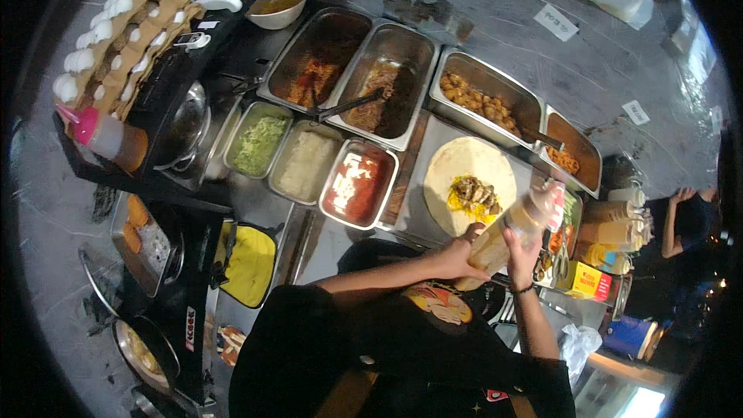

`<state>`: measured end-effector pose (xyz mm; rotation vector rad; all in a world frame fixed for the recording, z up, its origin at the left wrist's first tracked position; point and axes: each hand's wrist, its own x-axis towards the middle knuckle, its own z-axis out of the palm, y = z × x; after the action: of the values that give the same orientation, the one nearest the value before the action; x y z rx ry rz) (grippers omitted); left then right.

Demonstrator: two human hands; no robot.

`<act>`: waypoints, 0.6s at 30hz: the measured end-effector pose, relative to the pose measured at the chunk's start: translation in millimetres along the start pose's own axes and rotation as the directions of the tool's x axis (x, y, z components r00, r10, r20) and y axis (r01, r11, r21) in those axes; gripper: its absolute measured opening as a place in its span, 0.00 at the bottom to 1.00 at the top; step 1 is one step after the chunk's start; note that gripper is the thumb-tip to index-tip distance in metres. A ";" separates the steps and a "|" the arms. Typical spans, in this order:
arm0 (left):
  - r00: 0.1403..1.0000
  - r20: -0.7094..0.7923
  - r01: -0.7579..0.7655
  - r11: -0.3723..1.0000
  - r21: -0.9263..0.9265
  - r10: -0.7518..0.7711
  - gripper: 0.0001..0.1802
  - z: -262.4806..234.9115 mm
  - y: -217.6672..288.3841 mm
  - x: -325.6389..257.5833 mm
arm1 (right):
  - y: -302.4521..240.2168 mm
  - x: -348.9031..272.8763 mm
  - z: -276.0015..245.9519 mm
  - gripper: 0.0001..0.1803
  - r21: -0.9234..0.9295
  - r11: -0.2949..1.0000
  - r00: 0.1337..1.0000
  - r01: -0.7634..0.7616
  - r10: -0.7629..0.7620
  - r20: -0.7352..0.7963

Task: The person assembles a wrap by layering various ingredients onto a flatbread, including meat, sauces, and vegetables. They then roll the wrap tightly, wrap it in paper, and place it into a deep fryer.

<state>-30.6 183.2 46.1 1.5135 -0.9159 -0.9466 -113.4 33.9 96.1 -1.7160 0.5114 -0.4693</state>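
On the steel surface (433,220) below our head camera, we see a round flour tortilla (470,178) lying flat, with a small heap of yellow and brown filling (472,196) just below its middle. Our left hand (457,257) wraps around the lower end of a pale squeeze bottle (511,234), and our right hand (522,251) closes on its body a little higher, so each grip is full of the bottle. The bottle is tilted, its blurred upper end pointing up and to the right, at the right edge of the tortilla. A dark band sits on the right wrist.

Beyond the tortilla we see a row of steel pans: one with reddish-brown sauce (317,58), one with dark shredded meat (387,81) and a spoon handle across it, one with golden chunks (484,101), and a smaller one with orange pieces (573,156). Nearer to us stand three small pans, holding shredded green leaves (259,142), a white mash (306,162) and a red sauce (360,182).

Far left, egg trays (116,31) lean beside a bottle with a pink cap (104,135). A white bowl (279,1) sits at the top. At the right edge another person's arm (677,220) shows, well apart from our hands.
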 end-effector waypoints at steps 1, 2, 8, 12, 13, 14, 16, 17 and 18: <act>0.999 -0.030 -0.029 0.998 0.051 0.031 0.54 -6.1 -8.9 -5.4 | -13.7 14.6 -0.5 0.31 -0.105 0.994 0.997 -0.023 0.031 0.072; 0.999 -0.031 -0.037 0.999 0.036 0.038 0.52 -10.6 -21.1 -9.2 | -24.3 29.0 -1.6 0.33 -0.204 0.978 0.987 -0.038 0.068 0.144; 0.953 0.069 0.299 0.952 -0.065 -0.295 0.39 -49.9 -61.2 -71.8 | -22.1 63.3 -33.9 0.47 -0.924 0.103 0.854 0.368 0.355 0.380; 0.964 -0.096 0.234 0.961 -0.150 -0.250 0.35 -62.8 -90.4 -98.9 | -9.8 76.4 -30.1 0.43 -0.898 0.017 0.828 0.440 0.378 0.414; 0.960 -0.127 0.228 0.961 -0.159 -0.249 0.35 -64.2 -92.5 -100.6 | -6.7 80.0 -28.5 0.42 -0.884 -0.011 0.816 0.467 0.392 0.426; 0.962 -0.154 0.199 0.967 -0.162 -0.224 0.34 -62.9 -94.9 -100.8 | -4.7 81.4 -28.3 0.41 -0.870 -0.039 0.804 0.491 0.405 0.436; 0.960 -0.221 0.139 0.976 -0.165 -0.174 0.33 -64.1 -96.1 -100.7 | -10.1 83.7 -19.8 0.38 -0.848 -0.076 0.797 0.524 0.395 0.457; 0.961 -0.212 0.145 0.976 -0.160 -0.177 0.33 -65.3 -96.8 -99.5 | -11.0 86.5 -16.5 0.37 -0.839 -0.098 0.794 0.535 0.398 0.460; 0.963 -0.199 0.151 0.976 -0.156 -0.181 0.32 -65.8 -93.3 -97.9 | -11.9 87.6 -16.6 0.37 -0.831 -0.121 0.791 0.543 0.404 0.459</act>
<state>-2.1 309.6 -30.4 1.5544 -0.5645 -0.9277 -49.8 -27.2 113.9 -3.3208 0.1542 0.8537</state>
